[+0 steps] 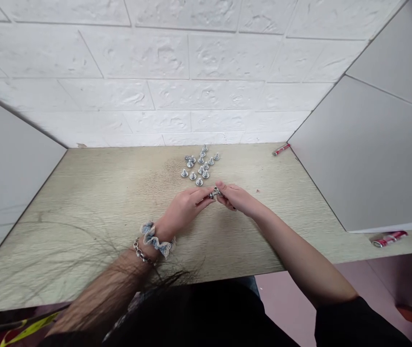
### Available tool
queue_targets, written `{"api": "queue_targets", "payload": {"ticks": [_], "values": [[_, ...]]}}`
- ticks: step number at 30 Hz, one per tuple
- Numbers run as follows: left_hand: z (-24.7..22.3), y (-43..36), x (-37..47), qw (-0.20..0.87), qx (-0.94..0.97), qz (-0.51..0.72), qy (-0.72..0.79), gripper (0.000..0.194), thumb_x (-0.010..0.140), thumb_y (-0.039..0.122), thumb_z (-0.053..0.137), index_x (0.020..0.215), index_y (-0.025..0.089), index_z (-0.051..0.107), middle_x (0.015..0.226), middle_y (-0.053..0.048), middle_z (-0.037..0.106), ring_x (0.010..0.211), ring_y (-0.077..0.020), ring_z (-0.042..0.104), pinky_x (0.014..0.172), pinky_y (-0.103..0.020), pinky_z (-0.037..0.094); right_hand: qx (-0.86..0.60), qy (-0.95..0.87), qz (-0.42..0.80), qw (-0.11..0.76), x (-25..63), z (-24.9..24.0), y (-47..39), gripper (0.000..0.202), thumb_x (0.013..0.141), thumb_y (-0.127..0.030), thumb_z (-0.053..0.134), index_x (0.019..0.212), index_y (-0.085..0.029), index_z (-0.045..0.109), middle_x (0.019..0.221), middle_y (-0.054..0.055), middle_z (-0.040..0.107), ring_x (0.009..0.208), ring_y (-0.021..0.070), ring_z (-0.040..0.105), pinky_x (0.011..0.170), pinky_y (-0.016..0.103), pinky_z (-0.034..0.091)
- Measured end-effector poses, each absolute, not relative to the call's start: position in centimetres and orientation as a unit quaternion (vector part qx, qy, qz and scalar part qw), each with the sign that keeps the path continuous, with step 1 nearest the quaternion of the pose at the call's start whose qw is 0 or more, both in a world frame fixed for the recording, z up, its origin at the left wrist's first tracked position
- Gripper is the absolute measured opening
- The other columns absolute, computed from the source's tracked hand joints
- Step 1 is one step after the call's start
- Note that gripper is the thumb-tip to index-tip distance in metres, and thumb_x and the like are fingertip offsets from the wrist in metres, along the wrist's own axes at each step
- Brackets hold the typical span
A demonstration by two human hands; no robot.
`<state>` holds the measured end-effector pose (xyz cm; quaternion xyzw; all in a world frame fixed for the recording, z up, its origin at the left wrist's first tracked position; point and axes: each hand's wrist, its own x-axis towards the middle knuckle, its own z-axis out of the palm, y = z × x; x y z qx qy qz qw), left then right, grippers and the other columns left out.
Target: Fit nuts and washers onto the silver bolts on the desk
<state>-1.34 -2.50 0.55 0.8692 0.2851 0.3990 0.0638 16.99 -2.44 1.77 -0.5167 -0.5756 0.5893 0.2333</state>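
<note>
Just in front of the loose bolts, my left hand (187, 206) and my right hand (238, 198) meet over the tabletop. Both are closed, with fingertips pinching a small shiny metal bolt (215, 192) between them. Its exact shape is partly covered by the fingers, and I cannot tell whether it is one piece or more. Beyond my hands stand several silver bolts (199, 181) in a loose group, with wide washer-like bases down and threaded shanks pointing up. My left wrist wears a scrunchie (155, 238) and a chain bracelet (141, 253).
A pale wooden tabletop (101, 193) runs up to a white brick-pattern wall (206, 58), with grey panels (383, 154) at the sides. One red battery (281, 149) lies in the far right corner, another battery (390, 239) near the front right edge.
</note>
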Motion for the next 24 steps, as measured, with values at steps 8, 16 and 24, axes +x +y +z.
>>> {"api": "queue_targets", "payload": {"ticks": [8, 16, 24], "values": [[0.56, -2.23, -1.47, 0.07, 0.866, 0.399, 0.292, 0.027, 0.085, 0.026, 0.055, 0.11, 0.016, 0.059, 0.085, -0.003, 0.069, 0.071, -0.0105, 0.064, 0.063, -0.019, 0.051, -0.402, -0.541, 0.697, 0.245, 17.7, 2.01, -2.62, 0.032, 0.081, -0.045, 0.048, 0.106, -0.025, 0.042, 0.068, -0.005, 0.048, 0.046, 0.007, 0.035, 0.043, 0.02, 0.028], [0.46, -2.38, -1.28, 0.065, 0.873, 0.396, 0.278, 0.025, 0.085, 0.028, 0.055, 0.105, 0.015, 0.061, 0.088, -0.005, 0.07, 0.074, -0.0124, 0.065, 0.066, -0.022, 0.052, -0.526, -0.555, 0.611, 0.204, 17.1, 1.66, -2.42, 0.058, 0.082, -0.069, 0.026, 0.053, -0.02, 0.032, 0.044, -0.006, 0.025, 0.04, 0.0066, 0.027, 0.04, 0.022, 0.021], [0.51, -2.25, -1.42, 0.08, 0.871, 0.392, 0.283, 0.026, 0.086, 0.027, 0.054, 0.109, 0.018, 0.06, 0.091, -0.004, 0.069, 0.077, -0.0112, 0.065, 0.069, -0.021, 0.052, -0.398, -0.552, 0.682, 0.269, 17.8, 1.83, -2.38, 0.029, 0.07, -0.022, 0.057, 0.097, -0.024, 0.046, 0.082, -0.002, 0.053, 0.061, 0.0084, 0.051, 0.051, 0.02, 0.038]]}}
